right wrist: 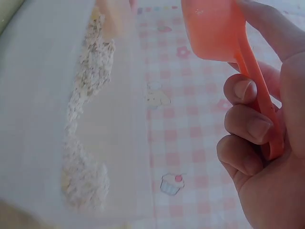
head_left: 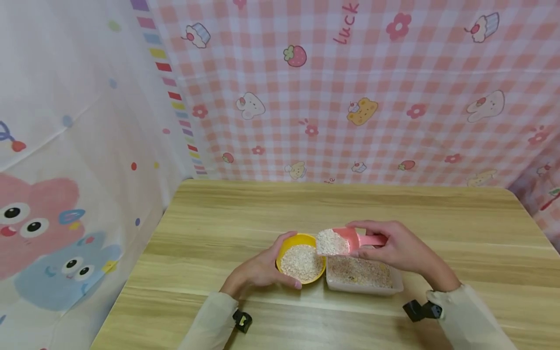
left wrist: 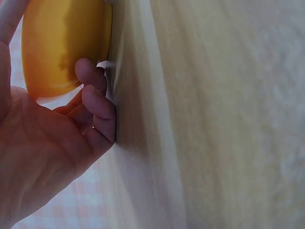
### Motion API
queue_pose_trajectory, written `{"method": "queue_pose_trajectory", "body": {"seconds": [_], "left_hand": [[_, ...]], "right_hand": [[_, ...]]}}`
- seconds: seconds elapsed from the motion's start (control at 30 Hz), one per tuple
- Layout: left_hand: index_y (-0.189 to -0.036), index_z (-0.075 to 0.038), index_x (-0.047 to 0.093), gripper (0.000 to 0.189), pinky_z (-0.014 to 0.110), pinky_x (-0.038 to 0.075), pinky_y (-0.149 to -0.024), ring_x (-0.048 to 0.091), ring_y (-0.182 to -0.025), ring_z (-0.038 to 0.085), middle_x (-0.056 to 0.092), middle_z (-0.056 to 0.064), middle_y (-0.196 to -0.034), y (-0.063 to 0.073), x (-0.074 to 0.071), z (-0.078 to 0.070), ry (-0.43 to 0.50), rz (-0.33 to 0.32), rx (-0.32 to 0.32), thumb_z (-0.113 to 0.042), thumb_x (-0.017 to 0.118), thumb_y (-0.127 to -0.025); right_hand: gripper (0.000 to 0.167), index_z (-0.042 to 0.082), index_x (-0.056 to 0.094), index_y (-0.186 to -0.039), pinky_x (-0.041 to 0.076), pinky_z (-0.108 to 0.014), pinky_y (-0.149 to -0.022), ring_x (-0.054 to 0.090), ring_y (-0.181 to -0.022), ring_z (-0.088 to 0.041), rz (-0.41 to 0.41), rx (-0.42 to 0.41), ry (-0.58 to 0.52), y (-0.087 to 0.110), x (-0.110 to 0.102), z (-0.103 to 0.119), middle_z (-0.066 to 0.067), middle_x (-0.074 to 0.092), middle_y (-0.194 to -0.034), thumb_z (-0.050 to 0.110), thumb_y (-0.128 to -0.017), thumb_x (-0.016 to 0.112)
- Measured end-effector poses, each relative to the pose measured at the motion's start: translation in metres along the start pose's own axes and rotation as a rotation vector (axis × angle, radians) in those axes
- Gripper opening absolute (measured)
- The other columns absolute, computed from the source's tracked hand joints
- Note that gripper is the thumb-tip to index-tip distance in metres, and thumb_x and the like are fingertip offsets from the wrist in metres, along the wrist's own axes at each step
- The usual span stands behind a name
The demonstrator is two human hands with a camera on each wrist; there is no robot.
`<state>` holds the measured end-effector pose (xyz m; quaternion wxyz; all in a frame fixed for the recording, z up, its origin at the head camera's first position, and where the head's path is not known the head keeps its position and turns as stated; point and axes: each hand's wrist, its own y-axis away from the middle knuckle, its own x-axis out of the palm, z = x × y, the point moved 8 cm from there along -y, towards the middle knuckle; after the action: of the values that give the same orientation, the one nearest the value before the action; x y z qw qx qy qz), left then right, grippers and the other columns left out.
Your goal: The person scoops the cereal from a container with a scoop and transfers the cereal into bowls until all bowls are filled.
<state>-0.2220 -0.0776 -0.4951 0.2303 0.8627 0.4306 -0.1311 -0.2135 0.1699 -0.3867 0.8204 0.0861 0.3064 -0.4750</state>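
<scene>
Your right hand (head_left: 400, 245) is gripping a coral-pink scoop (head_left: 352, 238) by its handle (right wrist: 250, 64), pale oat flakes (head_left: 331, 241) heaping inside. Your left hand (head_left: 264, 267) is clasping a round yellow bowl (head_left: 302, 239).

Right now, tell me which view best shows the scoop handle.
Right wrist: the scoop handle appears large, fingers curled round it. The head view shows it small, partly covered by the right hand; the left wrist misses it.

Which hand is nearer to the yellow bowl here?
Left. The left hand grips the bowl round its left side, while the right hand is off to the bowl's right, holding the scoop.
</scene>
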Motion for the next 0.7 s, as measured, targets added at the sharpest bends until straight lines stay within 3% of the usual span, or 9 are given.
{"method": "queue_pose_trajectory", "body": {"seconds": [0.1, 0.2, 0.33, 0.43, 0.57, 0.7], "left_hand": [[-0.155, -0.040, 0.016, 0.117, 0.060, 0.021, -0.115, 0.032, -0.142, 0.034, 0.027, 0.012, -0.161, 0.000, 0.001, 0.001, 0.002, 0.005, -0.002, -0.038, 0.092, -0.067], [-0.155, -0.041, 0.016, 0.115, 0.059, 0.021, -0.116, 0.032, -0.142, 0.034, 0.027, 0.009, -0.161, 0.000, 0.001, 0.000, -0.002, 0.008, -0.001, -0.037, 0.092, -0.068], [-0.154, -0.041, 0.017, 0.115, 0.058, 0.021, -0.116, 0.033, -0.142, 0.032, 0.030, 0.009, -0.159, 0.000, 0.000, -0.001, 0.006, 0.009, 0.002, -0.036, 0.092, -0.068], [-0.154, -0.041, 0.017, 0.116, 0.057, 0.022, -0.116, 0.033, -0.141, 0.032, 0.030, 0.009, -0.159, 0.000, 0.000, -0.001, 0.017, 0.014, 0.001, -0.037, 0.093, -0.067], [-0.154, -0.042, 0.017, 0.116, 0.058, 0.022, -0.116, 0.031, -0.142, 0.033, 0.028, 0.011, -0.160, 0.000, 0.001, 0.000, 0.028, 0.018, -0.006, -0.035, 0.093, -0.067], [-0.153, -0.045, 0.017, 0.115, 0.059, 0.021, -0.116, 0.030, -0.143, 0.034, 0.028, 0.012, -0.160, 0.000, 0.002, 0.000, 0.035, 0.019, -0.010, -0.033, 0.093, -0.067]], "right_hand": [[0.048, 0.016, 0.065, -0.129, 0.050, -0.025, -0.052, 0.056, -0.059, -0.006, 0.015, -0.005, 0.010, -0.008, 0.003, 0.005, 0.005, 0.071, -0.085, 0.024, -0.085, 0.080], [0.047, 0.016, 0.065, -0.129, 0.047, -0.024, -0.051, 0.052, -0.058, -0.003, 0.025, -0.028, 0.043, -0.015, 0.008, 0.010, 0.007, 0.070, -0.083, 0.023, -0.084, 0.080], [0.049, 0.014, 0.066, -0.128, 0.038, -0.019, -0.049, 0.038, -0.054, 0.002, 0.025, -0.070, 0.126, -0.024, 0.014, 0.016, 0.017, 0.048, -0.063, 0.024, -0.082, 0.082], [0.052, 0.011, 0.067, -0.127, 0.035, -0.019, -0.049, 0.034, -0.053, 0.003, 0.020, -0.098, 0.184, -0.029, 0.018, 0.020, 0.018, 0.042, -0.060, 0.024, -0.080, 0.084], [0.056, 0.010, 0.067, -0.127, 0.040, -0.020, -0.053, 0.038, -0.055, 0.002, 0.018, -0.115, 0.258, -0.034, 0.023, 0.026, 0.015, 0.063, -0.074, 0.028, -0.078, 0.086], [0.057, 0.012, 0.067, -0.127, 0.043, -0.021, -0.058, 0.041, -0.058, 0.001, 0.027, -0.116, 0.326, -0.039, 0.027, 0.029, 0.009, 0.070, -0.085, 0.036, -0.078, 0.084]]}}
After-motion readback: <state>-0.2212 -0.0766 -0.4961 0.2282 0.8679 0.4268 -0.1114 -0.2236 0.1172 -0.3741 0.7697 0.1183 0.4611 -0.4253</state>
